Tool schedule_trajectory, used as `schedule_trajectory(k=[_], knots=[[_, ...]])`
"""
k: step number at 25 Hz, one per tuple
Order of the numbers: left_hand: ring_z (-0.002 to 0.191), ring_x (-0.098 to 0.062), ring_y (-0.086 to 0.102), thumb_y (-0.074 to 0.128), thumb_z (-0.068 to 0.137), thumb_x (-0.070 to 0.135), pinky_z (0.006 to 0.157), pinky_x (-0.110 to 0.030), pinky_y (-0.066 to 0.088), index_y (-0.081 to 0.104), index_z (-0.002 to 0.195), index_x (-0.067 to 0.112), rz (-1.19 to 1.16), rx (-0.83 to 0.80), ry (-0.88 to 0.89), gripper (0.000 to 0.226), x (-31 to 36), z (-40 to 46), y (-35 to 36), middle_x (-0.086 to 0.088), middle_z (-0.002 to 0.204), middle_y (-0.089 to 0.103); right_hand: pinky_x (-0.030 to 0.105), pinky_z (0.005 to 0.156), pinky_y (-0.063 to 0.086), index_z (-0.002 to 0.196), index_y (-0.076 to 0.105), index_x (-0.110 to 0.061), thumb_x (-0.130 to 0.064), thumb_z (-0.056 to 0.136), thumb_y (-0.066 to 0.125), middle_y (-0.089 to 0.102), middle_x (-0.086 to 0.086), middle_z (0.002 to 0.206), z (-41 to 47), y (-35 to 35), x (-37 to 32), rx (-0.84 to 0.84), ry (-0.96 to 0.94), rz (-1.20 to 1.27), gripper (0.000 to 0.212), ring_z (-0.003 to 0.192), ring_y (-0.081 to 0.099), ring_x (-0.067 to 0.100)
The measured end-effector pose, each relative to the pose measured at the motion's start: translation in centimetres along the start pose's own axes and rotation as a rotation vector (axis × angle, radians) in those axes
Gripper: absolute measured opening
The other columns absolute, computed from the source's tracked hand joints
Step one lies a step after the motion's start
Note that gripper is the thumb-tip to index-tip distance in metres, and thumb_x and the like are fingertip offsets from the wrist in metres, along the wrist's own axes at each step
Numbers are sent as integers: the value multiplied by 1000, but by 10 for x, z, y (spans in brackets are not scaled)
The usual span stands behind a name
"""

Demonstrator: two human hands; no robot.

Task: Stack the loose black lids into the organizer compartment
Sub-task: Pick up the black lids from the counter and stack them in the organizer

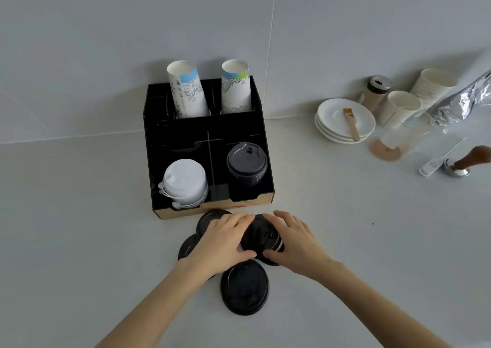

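Note:
A small stack of black lids [263, 238] rests on the counter just in front of the black organizer [152, 161]. My left hand [223, 244] and my right hand [295, 241] clasp this stack from either side. One loose black lid [244, 289] lies flat nearer to me. Two more loose lids [210, 218] [187, 246] peek out from under my left hand. Inside the organizer's front right compartment stands a taller stack of black lids [247, 165]. White lids [186, 181] fill the front left compartment.
Two upright paper cup stacks [187, 92] [235, 87] occupy the organizer's back row. At the right sit stacked white saucers [345, 119] with a brush, paper cups [401, 108], a shaker jar [374, 92], a foil bag [462, 100] and a tamper [467, 161].

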State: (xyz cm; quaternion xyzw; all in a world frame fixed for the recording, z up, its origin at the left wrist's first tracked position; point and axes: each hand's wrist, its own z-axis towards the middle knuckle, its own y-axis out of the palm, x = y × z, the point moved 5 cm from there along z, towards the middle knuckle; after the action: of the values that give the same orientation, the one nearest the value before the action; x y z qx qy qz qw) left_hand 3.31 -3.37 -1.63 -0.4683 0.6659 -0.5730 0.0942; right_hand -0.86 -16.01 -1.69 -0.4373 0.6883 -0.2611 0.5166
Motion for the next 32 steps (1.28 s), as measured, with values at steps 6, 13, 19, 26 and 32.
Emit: schedule_trajectory(k=[6,13,19,26,32], knots=[[138,-21,15,53,84,41,112,-41,17,7,139,22,72,-23,-7,74,0,9,17,-1,152,13,36,115,15,138,20,-27,-35,80,60,17,5,151,5,8,8,12,-1,-6,71,138,17,28],[136,-21,17,51,86,36,110,-40,18,9,139,21,96,22,-9,70,2,12,19,-1,151,15,33,113,20,137,26,-22,-28,78,63,31,1,144,6,9,11,71,-53,67,70,132,30,21],[136,-21,19,52,85,39,110,-39,19,11,139,21,35,41,-35,70,2,11,14,-2,151,19,34,110,32,136,28,-20,-23,75,66,33,0,143,3,2,12,90,-66,191,71,130,35,20],[130,-15,28,60,80,40,108,-34,26,22,137,19,-152,220,21,72,7,1,-21,1,143,29,6,99,27,132,36,-20,-21,75,70,38,-8,138,-1,-27,7,162,-185,296,66,123,40,7],[126,-19,36,65,74,44,103,-25,27,31,134,12,-206,480,42,75,10,-8,-57,-3,138,39,-5,93,24,123,47,-18,-23,76,68,42,-8,122,-2,-58,-6,384,-268,285,52,109,38,-7]])
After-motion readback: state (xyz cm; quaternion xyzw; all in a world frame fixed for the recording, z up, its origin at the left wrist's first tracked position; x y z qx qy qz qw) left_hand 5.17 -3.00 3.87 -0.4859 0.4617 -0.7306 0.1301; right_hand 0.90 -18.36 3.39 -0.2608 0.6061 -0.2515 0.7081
